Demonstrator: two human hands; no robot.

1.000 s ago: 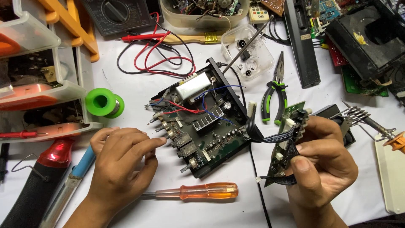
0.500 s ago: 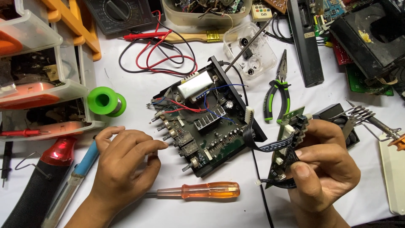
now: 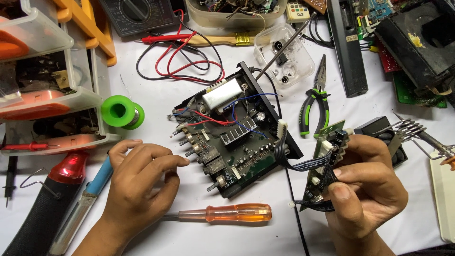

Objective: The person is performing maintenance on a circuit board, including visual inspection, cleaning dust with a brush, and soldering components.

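Right hand (image 3: 365, 185): grasping small circuit board (image 3: 324, 163), lifted out near surface's right edge | ribbon cable (image 3: 296, 163): not yet unplugged from opened amplifier (image 3: 232, 142) mid-surface | left hand (image 3: 137, 182): loosely curled, holding nothing, over orange screwdriver (image 3: 227, 213) by front edge.

Tools (image 3: 313, 103) crowded — bare gap below screwdriver (image 3: 230, 213)

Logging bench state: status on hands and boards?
Right hand grips small board, ribbon cable tied to main board. Left hand empty, resting by main board. Screwdriver lies below.
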